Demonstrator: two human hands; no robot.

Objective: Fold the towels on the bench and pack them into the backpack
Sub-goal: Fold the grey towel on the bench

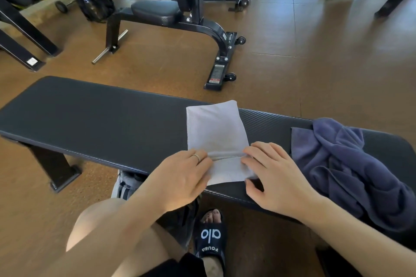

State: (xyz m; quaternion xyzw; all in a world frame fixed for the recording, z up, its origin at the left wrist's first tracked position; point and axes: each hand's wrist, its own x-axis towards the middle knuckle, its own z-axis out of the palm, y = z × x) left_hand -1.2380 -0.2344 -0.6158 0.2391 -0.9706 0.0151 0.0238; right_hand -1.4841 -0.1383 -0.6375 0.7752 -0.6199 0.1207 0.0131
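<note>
While both hands work mid-frame, my left hand [184, 175] and right hand [273, 175] pinch the grey towel [216, 132] (a ridge bunched between them) on the table [101, 117] | blue towel [346, 164] crumpled lower right.

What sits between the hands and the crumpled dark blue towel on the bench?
Nothing visible. The crumpled dark blue towel lies right beside the right hand, with only bare black padded bench between. Both hands now pinch the light grey folded towel.
</note>
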